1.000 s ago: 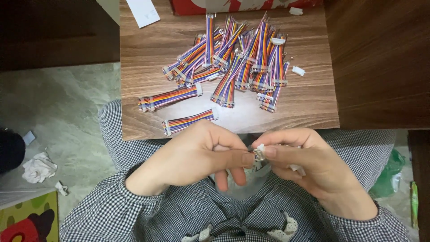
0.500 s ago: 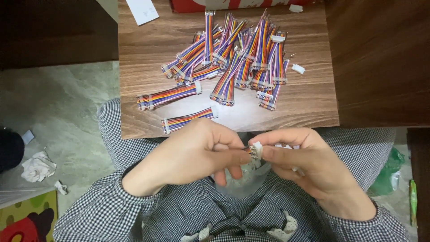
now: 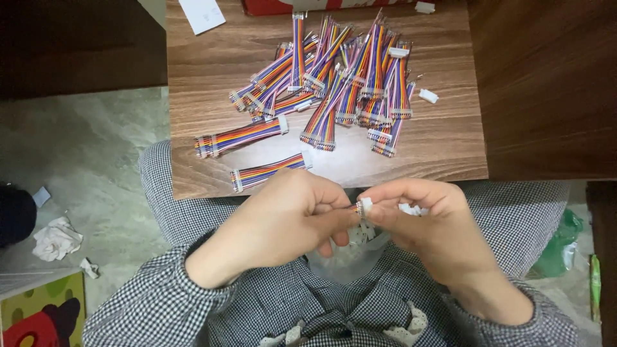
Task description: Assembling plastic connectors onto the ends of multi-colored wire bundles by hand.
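Note:
My left hand [image 3: 283,222] and my right hand [image 3: 427,222] meet over my lap, just below the wooden table's front edge [image 3: 411,173]. Between their fingertips they pinch a small white plastic connector [image 3: 364,206] with short coloured wires; most of the cable is hidden inside my left fist. More white connectors [image 3: 412,209] peek out from under my right fingers. On the table lies a pile of rainbow ribbon cables [image 3: 340,77]. Two lie apart nearer me: one cable [image 3: 241,136] and another cable [image 3: 270,170] right above my left hand.
A loose white connector [image 3: 429,96] lies right of the pile. A white paper slip [image 3: 201,13] and a red box [image 3: 276,6] sit at the table's far edge. Crumpled paper [image 3: 56,238] lies on the floor left; a green bag [image 3: 560,247] right.
Both hands stay together over the lap; the connector between the fingertips has shifted slightly. The cables on the table have not moved.

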